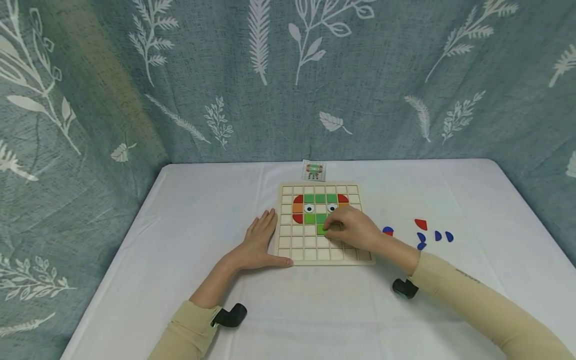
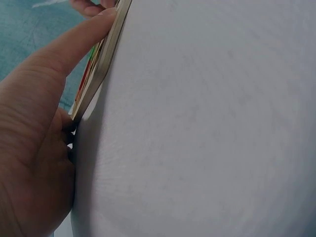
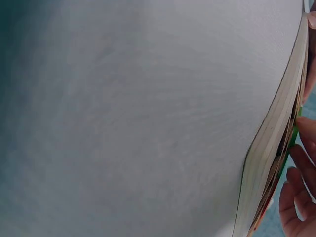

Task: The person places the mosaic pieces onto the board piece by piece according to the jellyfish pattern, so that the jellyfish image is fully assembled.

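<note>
A wooden grid board (image 1: pixel 297 254) lies on the table, with red, orange and green tiles and two eye tiles set in its cells. Flat beside its left edge rests my left hand (image 1: pixel 257 243), fingers straight and thumb on the near left corner; the left wrist view shows this thumb (image 2: pixel 74 44) along the board's edge. My right hand (image 1: pixel 353 229) is over the board's middle, thumb and forefinger pinching a green tile (image 1: pixel 320 229) at a cell below the green row. In the right wrist view these fingertips (image 3: pixel 305 126) touch green at the board's surface. The right hand hides several cells.
A small picture card (image 1: pixel 313 170) of a figure lies behind the board. To the right are a red piece (image 1: pixel 421 224), several blue pieces (image 1: pixel 438 235) and a blue-and-red piece (image 1: pixel 388 231) beside the right forearm. A patterned curtain (image 1: pixel 279 125) hangs behind the white table (image 1: pixel 216 200).
</note>
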A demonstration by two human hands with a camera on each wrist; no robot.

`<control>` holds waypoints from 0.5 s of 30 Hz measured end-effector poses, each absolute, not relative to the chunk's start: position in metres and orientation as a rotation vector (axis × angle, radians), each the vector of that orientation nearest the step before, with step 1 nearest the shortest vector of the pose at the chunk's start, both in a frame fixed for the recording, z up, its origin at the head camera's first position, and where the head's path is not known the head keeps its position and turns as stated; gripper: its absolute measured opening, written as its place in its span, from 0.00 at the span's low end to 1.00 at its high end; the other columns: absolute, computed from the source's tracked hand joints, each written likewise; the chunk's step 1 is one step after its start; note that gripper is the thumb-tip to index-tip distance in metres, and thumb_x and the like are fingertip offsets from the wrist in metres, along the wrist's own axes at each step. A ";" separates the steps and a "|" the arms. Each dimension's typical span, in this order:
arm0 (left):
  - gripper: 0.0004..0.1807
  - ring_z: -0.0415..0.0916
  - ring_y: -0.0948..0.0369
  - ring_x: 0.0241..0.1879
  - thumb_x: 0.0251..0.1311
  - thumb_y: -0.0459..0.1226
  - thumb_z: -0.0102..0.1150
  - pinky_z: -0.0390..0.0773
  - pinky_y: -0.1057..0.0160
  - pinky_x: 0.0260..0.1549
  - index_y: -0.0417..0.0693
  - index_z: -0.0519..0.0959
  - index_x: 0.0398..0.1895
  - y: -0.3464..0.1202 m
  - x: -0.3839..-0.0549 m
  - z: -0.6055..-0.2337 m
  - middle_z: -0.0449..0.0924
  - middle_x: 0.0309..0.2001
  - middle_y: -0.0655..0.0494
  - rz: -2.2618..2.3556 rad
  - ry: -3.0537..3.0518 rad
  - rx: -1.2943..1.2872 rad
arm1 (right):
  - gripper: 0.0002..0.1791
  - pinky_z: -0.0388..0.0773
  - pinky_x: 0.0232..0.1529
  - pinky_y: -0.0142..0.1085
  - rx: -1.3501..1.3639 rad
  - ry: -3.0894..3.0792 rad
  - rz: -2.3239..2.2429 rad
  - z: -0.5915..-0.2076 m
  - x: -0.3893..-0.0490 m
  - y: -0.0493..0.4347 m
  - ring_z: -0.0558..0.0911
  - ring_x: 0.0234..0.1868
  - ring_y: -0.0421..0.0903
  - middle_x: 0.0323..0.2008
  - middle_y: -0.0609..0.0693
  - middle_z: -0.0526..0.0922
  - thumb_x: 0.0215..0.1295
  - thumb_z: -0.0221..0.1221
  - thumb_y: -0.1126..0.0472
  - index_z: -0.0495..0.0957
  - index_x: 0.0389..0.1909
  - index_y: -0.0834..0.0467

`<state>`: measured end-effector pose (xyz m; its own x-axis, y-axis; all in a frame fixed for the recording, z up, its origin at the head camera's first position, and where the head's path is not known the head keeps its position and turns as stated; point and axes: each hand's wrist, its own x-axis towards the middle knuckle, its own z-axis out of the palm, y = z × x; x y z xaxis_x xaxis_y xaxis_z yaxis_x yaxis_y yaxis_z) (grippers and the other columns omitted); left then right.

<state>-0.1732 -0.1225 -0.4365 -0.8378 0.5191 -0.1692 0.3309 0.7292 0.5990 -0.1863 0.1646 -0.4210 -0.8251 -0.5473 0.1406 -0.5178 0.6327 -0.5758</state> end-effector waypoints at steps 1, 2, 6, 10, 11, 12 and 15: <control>0.70 0.25 0.50 0.76 0.44 0.60 0.71 0.30 0.47 0.71 0.33 0.37 0.76 -0.123 -0.173 -0.437 0.31 0.77 0.40 0.812 2.609 0.662 | 0.03 0.75 0.47 0.41 -0.918 2.795 -0.962 -0.421 -0.186 0.164 0.77 0.42 0.43 0.35 0.40 0.83 0.59 0.69 0.60 0.85 0.33 0.51; 0.70 0.25 0.50 0.76 0.44 0.60 0.71 0.30 0.47 0.71 0.33 0.37 0.76 -0.123 -0.174 -0.437 0.32 0.77 0.40 0.812 2.610 0.661 | 0.03 0.75 0.47 0.41 -0.926 2.795 -0.960 -0.421 -0.186 0.164 0.77 0.43 0.43 0.35 0.40 0.84 0.59 0.69 0.60 0.85 0.33 0.51; 0.71 0.25 0.50 0.76 0.44 0.60 0.71 0.30 0.47 0.71 0.32 0.37 0.76 -0.123 -0.174 -0.438 0.32 0.77 0.40 0.810 2.614 0.663 | 0.02 0.74 0.48 0.42 -0.958 2.783 -0.987 -0.421 -0.186 0.167 0.76 0.44 0.44 0.38 0.40 0.84 0.61 0.67 0.59 0.86 0.34 0.51; 0.71 0.25 0.50 0.76 0.43 0.60 0.71 0.30 0.47 0.71 0.32 0.37 0.76 -0.123 -0.175 -0.439 0.31 0.77 0.40 0.808 2.616 0.676 | 0.03 0.75 0.45 0.42 -0.936 2.776 -1.066 -0.417 -0.185 0.181 0.77 0.44 0.44 0.39 0.42 0.85 0.63 0.66 0.61 0.87 0.36 0.52; 0.71 0.25 0.50 0.76 0.43 0.61 0.71 0.30 0.47 0.71 0.32 0.37 0.76 -0.123 -0.175 -0.440 0.31 0.77 0.40 0.807 2.616 0.676 | 0.04 0.75 0.44 0.42 -0.910 2.781 -1.082 -0.415 -0.185 0.187 0.78 0.43 0.44 0.39 0.42 0.85 0.64 0.65 0.61 0.87 0.36 0.53; 0.71 0.25 0.50 0.76 0.43 0.61 0.71 0.30 0.47 0.71 0.33 0.37 0.76 -0.123 -0.175 -0.440 0.31 0.77 0.40 0.804 2.617 0.676 | 0.04 0.76 0.43 0.42 -0.875 2.790 -1.090 -0.413 -0.184 0.193 0.78 0.43 0.44 0.39 0.42 0.85 0.64 0.64 0.62 0.87 0.37 0.53; 0.71 0.25 0.50 0.76 0.44 0.61 0.71 0.30 0.47 0.71 0.32 0.37 0.76 -0.123 -0.175 -0.440 0.32 0.77 0.40 0.802 2.619 0.671 | 0.06 0.77 0.42 0.43 -0.745 2.819 -1.076 -0.408 -0.181 0.218 0.79 0.44 0.47 0.41 0.46 0.85 0.65 0.63 0.62 0.87 0.40 0.54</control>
<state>-0.1750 -0.1231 -0.4404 -0.8382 0.5208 -0.1619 0.3409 0.7320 0.5899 -0.1805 0.2181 -0.4081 -0.8847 -0.4461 0.1355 -0.4229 0.6457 -0.6357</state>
